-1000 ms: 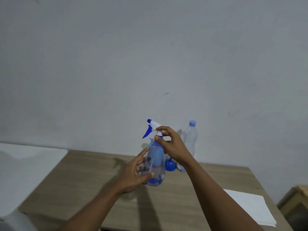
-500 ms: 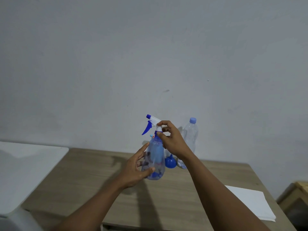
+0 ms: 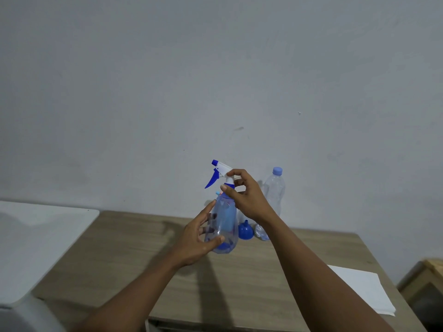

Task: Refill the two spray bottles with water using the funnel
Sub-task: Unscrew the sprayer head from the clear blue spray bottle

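Note:
A clear blue-tinted spray bottle (image 3: 225, 226) with a white and blue trigger head (image 3: 219, 172) is lifted above the wooden table (image 3: 134, 255). My left hand (image 3: 199, 238) grips the bottle's body from the left. My right hand (image 3: 247, 197) pinches the blue collar below the trigger head. A small blue funnel (image 3: 245, 230) lies on the table behind the bottle. A clear water bottle (image 3: 274, 192) with a light blue cap stands by the wall. A second sprayer's light blue and pink tip (image 3: 217, 193) peeks out behind the held bottle.
A white sheet of cloth or paper (image 3: 359, 291) lies on the table's right part. A white surface (image 3: 36, 240) adjoins the table on the left. A wooden box (image 3: 426, 283) sits low at the far right. A grey wall (image 3: 215, 80) backs the table.
Both hands have raised the spray bottle a little higher off the table. My right hand's fingers have shifted around the collar.

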The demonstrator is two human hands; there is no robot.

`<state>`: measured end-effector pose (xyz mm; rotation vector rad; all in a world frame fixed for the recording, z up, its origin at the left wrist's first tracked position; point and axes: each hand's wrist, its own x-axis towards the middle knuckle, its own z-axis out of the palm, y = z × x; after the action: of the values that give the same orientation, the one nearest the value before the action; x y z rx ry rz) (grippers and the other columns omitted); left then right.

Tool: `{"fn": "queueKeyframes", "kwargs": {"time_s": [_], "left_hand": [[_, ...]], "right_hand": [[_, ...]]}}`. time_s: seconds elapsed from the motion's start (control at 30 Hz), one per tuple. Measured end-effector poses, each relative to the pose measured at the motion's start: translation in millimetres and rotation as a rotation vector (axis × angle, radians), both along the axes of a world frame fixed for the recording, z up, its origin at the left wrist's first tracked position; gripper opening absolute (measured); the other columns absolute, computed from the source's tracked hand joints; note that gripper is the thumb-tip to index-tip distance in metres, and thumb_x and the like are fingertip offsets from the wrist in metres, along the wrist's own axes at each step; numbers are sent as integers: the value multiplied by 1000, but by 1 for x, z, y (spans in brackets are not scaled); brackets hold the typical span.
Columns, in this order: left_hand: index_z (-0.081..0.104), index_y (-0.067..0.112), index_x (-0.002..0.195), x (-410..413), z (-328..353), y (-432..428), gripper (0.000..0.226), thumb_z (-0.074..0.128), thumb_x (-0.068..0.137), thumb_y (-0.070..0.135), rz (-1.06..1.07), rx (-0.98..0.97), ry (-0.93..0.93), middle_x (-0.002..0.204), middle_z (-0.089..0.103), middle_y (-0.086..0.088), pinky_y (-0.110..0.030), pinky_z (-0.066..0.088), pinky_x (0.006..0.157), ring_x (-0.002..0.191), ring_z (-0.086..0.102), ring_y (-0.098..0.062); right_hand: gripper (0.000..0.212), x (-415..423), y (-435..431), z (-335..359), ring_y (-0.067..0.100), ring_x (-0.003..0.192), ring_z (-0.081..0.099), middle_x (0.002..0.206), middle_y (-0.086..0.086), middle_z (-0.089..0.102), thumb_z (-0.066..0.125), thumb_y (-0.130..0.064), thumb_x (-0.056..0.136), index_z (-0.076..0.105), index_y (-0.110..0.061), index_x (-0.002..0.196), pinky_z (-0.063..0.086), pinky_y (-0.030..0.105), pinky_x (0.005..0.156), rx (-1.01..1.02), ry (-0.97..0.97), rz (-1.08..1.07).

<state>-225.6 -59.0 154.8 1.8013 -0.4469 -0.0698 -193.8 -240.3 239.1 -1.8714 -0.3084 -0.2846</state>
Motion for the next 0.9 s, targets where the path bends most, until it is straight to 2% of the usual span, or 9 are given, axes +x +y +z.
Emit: {"fn": "queueKeyframes", "kwargs": {"time_s": [0.13, 0.23, 0.33, 0.4, 0.47, 0.63, 0.73, 0.8, 0.9], "left_hand": [[27, 50, 143, -1, 0, -2, 90, 82, 80, 20, 0, 8, -15, 142, 50, 6, -18, 55, 87, 121, 59, -10], [26, 45, 147, 0, -1, -2, 91, 81, 81, 16, 5, 8, -18, 142, 51, 5, -16, 54, 88, 125, 58, -12], [26, 44, 149, 2, 0, -1, 93, 82, 80, 16, 5, 1, -25, 141, 51, 6, -17, 54, 88, 124, 57, -5], [27, 46, 147, 2, 1, -1, 92, 82, 80, 16, 10, 5, -28, 140, 52, 7, -16, 54, 88, 122, 55, 2], [26, 46, 147, 2, 0, -2, 92, 81, 80, 15, 19, 9, -35, 141, 52, 6, -14, 53, 88, 123, 55, 0], [26, 40, 151, 4, -2, -1, 93, 81, 80, 16, 21, -4, -29, 144, 50, 8, -23, 55, 95, 127, 53, -1], [27, 39, 151, 8, -4, 1, 92, 82, 80, 17, 23, -9, -21, 144, 49, 6, -30, 56, 97, 127, 55, -7], [27, 38, 151, 9, -8, 2, 93, 82, 80, 16, 27, -18, -6, 144, 49, 4, -28, 56, 94, 125, 56, -11], [26, 36, 152, 11, -13, 3, 94, 82, 80, 15, 31, -18, 7, 142, 50, 5, -22, 56, 91, 124, 58, -11]], "right_hand": [[27, 2, -1, 0, 12, 86, 58, 103, -5, 58, 65, -18, 96, 54, -22, 120, 54, 19, 66, -14, -19, -19], [26, 3, -2, 1, 14, 85, 63, 112, 3, 60, 58, -11, 99, 54, -25, 120, 57, 29, 66, 40, 50, 16], [27, 1, -2, 2, 13, 92, 63, 115, 3, 60, 60, -18, 99, 54, -27, 123, 57, 21, 65, 52, 46, 16], [30, 2, -1, 2, 13, 93, 61, 109, 0, 60, 65, -24, 96, 53, -27, 124, 58, 21, 67, 19, 24, 7], [29, 3, 0, 2, 16, 88, 62, 102, -3, 59, 64, -21, 97, 53, -27, 123, 57, 23, 65, 18, 24, -3], [27, 4, 4, -1, 10, 72, 63, 107, -3, 57, 55, -11, 101, 53, -25, 124, 56, 28, 61, 39, 20, 24], [29, 7, 4, -2, 10, 71, 62, 113, 2, 58, 49, -8, 103, 52, -25, 127, 55, 25, 60, 22, 29, 36], [32, 9, 4, -4, 7, 69, 62, 117, 6, 59, 46, -6, 103, 51, -26, 129, 55, 23, 59, 20, 39, 45], [33, 11, 7, -9, 17, 86, 67, 118, 3, 61, 55, -11, 101, 53, -29, 128, 56, 24, 64, 44, 41, 38]]}}
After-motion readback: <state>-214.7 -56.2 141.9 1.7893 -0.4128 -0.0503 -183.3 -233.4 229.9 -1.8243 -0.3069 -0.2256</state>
